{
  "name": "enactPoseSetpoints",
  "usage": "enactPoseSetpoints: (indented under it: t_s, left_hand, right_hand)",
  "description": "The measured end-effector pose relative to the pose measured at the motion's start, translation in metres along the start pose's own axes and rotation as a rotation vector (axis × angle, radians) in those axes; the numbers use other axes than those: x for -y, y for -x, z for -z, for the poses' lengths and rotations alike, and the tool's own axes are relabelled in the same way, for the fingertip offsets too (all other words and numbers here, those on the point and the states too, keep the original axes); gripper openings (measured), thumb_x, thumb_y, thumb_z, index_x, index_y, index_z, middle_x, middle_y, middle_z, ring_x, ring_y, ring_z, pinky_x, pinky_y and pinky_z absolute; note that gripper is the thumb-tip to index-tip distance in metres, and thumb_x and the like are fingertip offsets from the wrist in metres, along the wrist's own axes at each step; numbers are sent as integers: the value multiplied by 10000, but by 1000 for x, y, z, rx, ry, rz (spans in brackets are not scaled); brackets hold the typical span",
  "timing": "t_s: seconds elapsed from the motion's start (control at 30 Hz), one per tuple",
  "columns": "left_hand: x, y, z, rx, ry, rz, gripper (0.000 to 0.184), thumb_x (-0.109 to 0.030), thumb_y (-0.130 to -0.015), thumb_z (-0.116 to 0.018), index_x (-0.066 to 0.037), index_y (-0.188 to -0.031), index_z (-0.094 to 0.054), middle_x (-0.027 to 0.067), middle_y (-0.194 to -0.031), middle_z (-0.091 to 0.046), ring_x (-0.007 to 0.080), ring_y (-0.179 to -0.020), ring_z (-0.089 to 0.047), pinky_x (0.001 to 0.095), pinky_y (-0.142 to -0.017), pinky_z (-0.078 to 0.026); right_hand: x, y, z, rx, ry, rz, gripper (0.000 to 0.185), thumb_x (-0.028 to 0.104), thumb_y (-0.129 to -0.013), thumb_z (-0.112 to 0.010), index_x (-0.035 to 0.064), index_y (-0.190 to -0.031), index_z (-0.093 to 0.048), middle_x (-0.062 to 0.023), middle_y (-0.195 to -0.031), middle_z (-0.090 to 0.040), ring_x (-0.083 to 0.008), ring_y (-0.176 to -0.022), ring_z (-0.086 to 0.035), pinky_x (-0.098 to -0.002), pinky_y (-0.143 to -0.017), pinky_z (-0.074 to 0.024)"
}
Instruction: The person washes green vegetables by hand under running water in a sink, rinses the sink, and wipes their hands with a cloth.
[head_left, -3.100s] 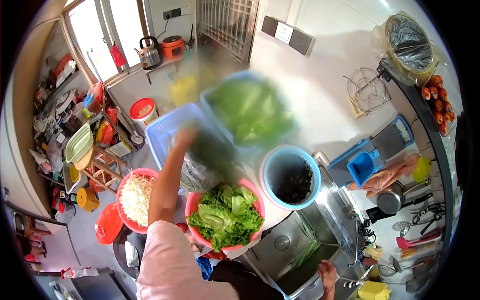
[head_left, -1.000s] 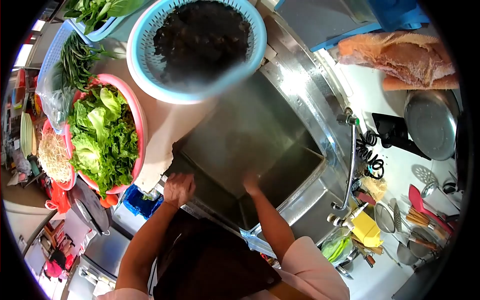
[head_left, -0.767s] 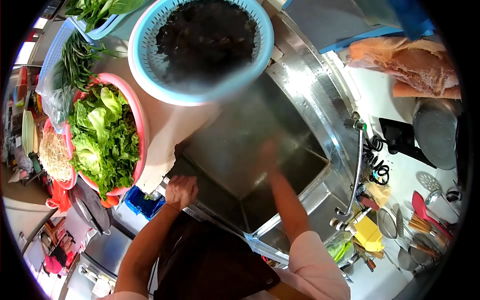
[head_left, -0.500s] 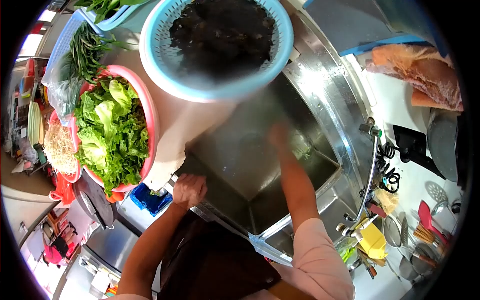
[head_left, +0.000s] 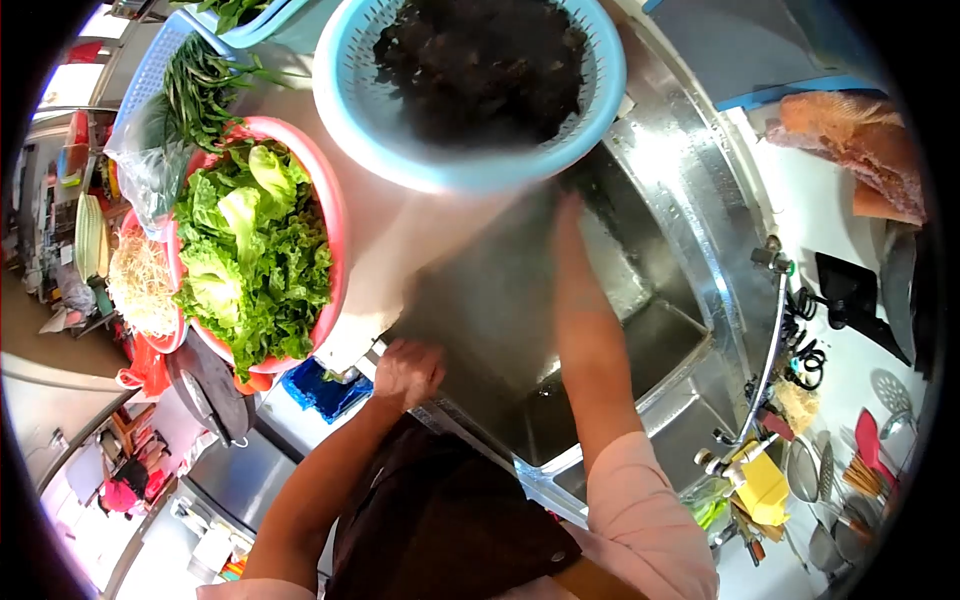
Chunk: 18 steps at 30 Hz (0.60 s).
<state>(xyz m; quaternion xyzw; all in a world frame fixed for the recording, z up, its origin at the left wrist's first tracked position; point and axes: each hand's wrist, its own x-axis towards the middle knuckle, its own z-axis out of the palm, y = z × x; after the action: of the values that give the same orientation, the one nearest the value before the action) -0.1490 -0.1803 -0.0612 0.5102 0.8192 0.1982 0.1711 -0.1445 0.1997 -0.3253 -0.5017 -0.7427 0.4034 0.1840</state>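
Observation:
My left hand [head_left: 410,373] is closed at the near left rim of the steel sink [head_left: 655,405], its fingers curled over the edge. My right hand [head_left: 568,212] reaches deep into the basin toward its far side. Haze and motion smear its fingers, so whether it holds anything does not show. Just beyond it, a light blue colander [head_left: 335,75] full of dark, wet-looking leafy food [head_left: 485,70] stands at the sink's far edge. In the basin, the bottom looks wet.
Left of the sink stands a pink basin [head_left: 335,215] of green lettuce [head_left: 250,255], beside pale sprouts [head_left: 143,285] and dark green stalks [head_left: 200,90]. A faucet [head_left: 770,330] is at right, near ladles and strainers [head_left: 803,470]. Raw meat [head_left: 850,140] lies at upper right.
My right hand has moved farther across the sink, toward the colander. My left hand stays at the rim. The whole view has shifted slightly, with surroundings appearing farther right.

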Motion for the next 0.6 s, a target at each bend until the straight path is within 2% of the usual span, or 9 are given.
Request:
enactPoseSetpoints:
  t_s: [0.1,0.2,0.27,0.3,0.5,0.6]
  left_hand:
    - [0,2,0,-11,1,-6,184,-94,-729,-697,-59,-907,-663,76,-703,-639,237,-678,-623,373,-654,-472]
    - [4,5,-3,-4,11,-11,199,-93,-722,-708,-55,-911,-664,83,-712,-645,241,-677,-615,372,-652,-472]
    - [4,3,-1,13,11,-17,204,-95,-722,-710,-52,-916,-665,85,-721,-651,244,-685,-618,371,-659,-474]
    - [3,3,0,17,14,-11,211,-95,-719,-712,-48,-919,-665,91,-731,-657,248,-690,-619,370,-664,-475]
    - [2,2,2,-12,12,-19,201,-94,-725,-701,-41,-915,-661,101,-726,-649,262,-685,-615,383,-675,-484]
    - [-3,0,7,-8,9,-16,178,-94,-734,-692,-50,-903,-658,99,-725,-645,270,-685,-613,389,-683,-486]
  right_hand:
    - [1,10,-69,203,23,163,450,319,-918,-612,19,-1252,-577,-156,-1266,-614,-328,-1107,-589,-450,-883,-478]
    - [-14,82,-120,341,-73,432,484,332,-915,-617,24,-1284,-571,-144,-1301,-604,-316,-1129,-582,-434,-895,-481]
    - [5,135,-125,747,-36,-6,498,359,-870,-634,50,-1258,-586,-156,-1224,-642,-340,-1077,-606,-438,-862,-490]
    - [-1,168,-129,830,-35,-77,494,354,-870,-632,46,-1253,-587,-165,-1220,-639,-344,-1077,-604,-442,-867,-486]
    - [35,306,-105,960,-156,-75,468,323,-867,-622,17,-1221,-594,-221,-1196,-621,-369,-1078,-594,-467,-893,-463]
    - [51,336,-83,1029,-183,-51,456,308,-866,-617,3,-1206,-597,-249,-1184,-613,-381,-1078,-590,-480,-906,-451]
